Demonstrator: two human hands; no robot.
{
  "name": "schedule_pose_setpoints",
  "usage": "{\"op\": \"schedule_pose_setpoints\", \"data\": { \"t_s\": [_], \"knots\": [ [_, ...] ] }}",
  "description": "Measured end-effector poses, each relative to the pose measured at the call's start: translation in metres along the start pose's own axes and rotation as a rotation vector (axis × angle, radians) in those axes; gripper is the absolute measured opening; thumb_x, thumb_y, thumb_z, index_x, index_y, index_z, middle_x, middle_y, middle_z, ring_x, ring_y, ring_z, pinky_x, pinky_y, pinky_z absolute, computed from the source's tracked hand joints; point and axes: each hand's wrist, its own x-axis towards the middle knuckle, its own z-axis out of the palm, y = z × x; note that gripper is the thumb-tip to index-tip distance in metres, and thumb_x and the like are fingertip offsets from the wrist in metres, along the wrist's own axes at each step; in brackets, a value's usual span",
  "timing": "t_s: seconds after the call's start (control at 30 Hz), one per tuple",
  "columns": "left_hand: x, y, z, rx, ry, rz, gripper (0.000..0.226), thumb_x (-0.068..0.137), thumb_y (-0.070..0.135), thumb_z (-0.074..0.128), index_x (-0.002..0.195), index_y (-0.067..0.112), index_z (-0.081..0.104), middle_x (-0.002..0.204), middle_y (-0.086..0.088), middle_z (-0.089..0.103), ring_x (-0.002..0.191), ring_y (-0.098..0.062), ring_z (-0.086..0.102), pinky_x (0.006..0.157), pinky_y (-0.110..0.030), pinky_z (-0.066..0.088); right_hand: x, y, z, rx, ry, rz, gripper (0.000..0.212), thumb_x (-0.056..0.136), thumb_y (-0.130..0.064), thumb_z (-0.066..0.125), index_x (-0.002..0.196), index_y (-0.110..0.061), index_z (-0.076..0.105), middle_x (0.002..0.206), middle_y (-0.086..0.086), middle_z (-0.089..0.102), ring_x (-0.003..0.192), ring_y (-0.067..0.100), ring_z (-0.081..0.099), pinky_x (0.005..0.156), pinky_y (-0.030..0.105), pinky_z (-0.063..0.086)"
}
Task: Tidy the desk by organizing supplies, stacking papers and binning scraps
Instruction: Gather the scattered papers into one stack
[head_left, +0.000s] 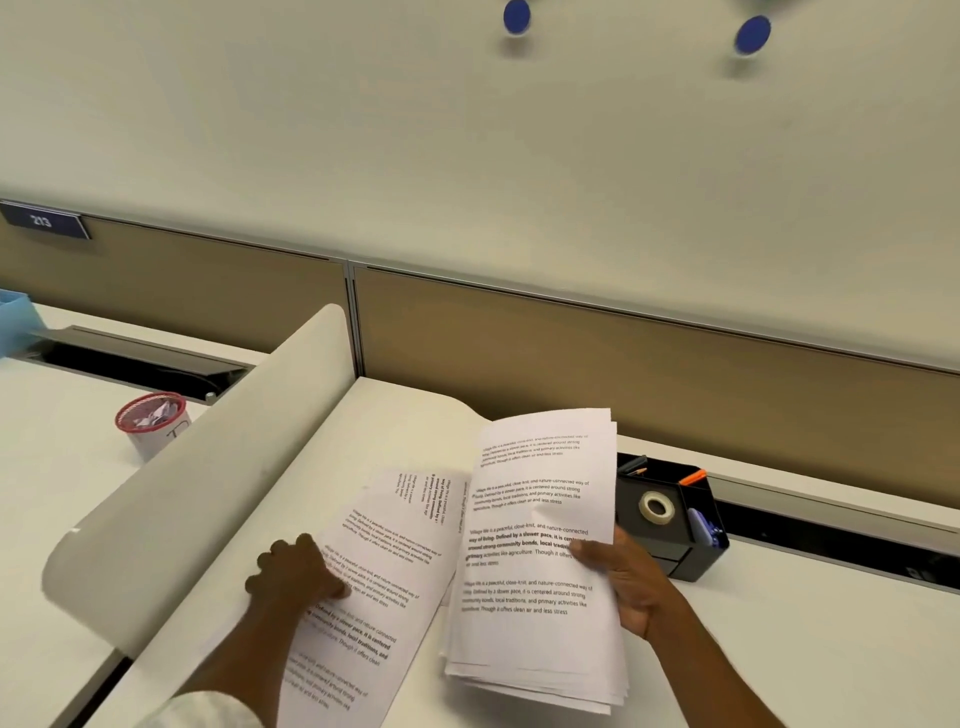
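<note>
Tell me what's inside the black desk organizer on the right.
The black organizer holds a roll of tape, a pencil, an orange marker and something purple. The held stack of papers covers its left edge; compartment bottoms are not visible.

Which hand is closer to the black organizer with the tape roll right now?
Right. The right hand, gripping the paper stack, sits just in front of the organizer, at its left end. The left hand touches the loose sheets, well to the left beyond the stack.
</note>
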Motion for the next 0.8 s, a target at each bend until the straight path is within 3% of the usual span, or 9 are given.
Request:
{"op": "schedule_pose_setpoints", "data": {
  "t_s": [0.13,0.23,0.33,0.47,0.57,0.8],
  "knots": [
    [0.0,-0.002,-0.004,-0.094,-0.043,0.045,0.071,0.067,0.041,0.079,0.123,0.012,0.046,0.119,-0.009,0.058,0.112,-0.027,0.056,0.094,-0.037,0.049,0.003,-0.004,0.009,0.014,-0.021,-0.013,0.05,0.074,0.002,0.072,0.123,-0.006,0.061,0.125,0.027,0.062,0.112,0.048,0.06,0.085,0.056,0.053],
    [0.001,-0.007,-0.012,-0.206,-0.062,0.126,0.045,0.076,0.023,0.075,0.114,0.009,0.054,0.112,-0.009,0.063,0.098,-0.023,0.064,0.086,-0.033,0.054,0.003,-0.007,0.011,0.008,-0.015,-0.018,0.051,0.074,0.001,0.071,0.123,-0.004,0.061,0.123,0.027,0.064,0.109,0.046,0.063,0.083,0.053,0.054],
    [0.007,-0.015,-0.02,-0.466,-0.168,0.224,0.032,0.078,0.008,0.073,0.106,-0.001,0.062,0.107,-0.019,0.068,0.093,-0.034,0.068,0.087,-0.042,0.056,0.002,-0.008,0.013,0.008,-0.018,-0.024,0.05,0.074,0.002,0.07,0.122,-0.004,0.061,0.124,0.027,0.063,0.11,0.047,0.062,0.083,0.054,0.054],
    [0.005,-0.023,-0.037,-0.982,-0.448,0.292,0.05,0.067,-0.002,0.076,0.113,-0.011,0.059,0.109,-0.034,0.066,0.102,-0.051,0.064,0.093,-0.061,0.05,0.0,-0.01,0.02,0.013,-0.039,-0.033,0.051,0.074,0.001,0.071,0.123,-0.005,0.061,0.125,0.027,0.062,0.111,0.047,0.061,0.084,0.054,0.053],
    [0.001,-0.023,-0.042,-1.239,-0.623,0.376,0.059,0.068,0.001,0.074,0.123,-0.006,0.055,0.12,-0.035,0.061,0.109,-0.053,0.059,0.095,-0.062,0.047,-0.001,-0.012,0.028,0.035,-0.064,-0.044,0.054,0.075,0.0,0.071,0.127,-0.005,0.057,0.129,0.028,0.059,0.115,0.048,0.058,0.087,0.056,0.052],
    [-0.015,0.006,-0.038,-1.518,-0.628,0.4,0.051,0.078,-0.006,0.065,0.127,-0.003,0.052,0.123,-0.033,0.06,0.101,-0.047,0.065,0.084,-0.058,0.054,0.002,-0.026,0.055,0.151,-0.171,-0.127,0.059,0.078,-0.002,0.069,0.134,-0.005,0.05,0.132,0.025,0.058,0.117,0.043,0.059,0.09,0.053,0.051]
  ]
}}
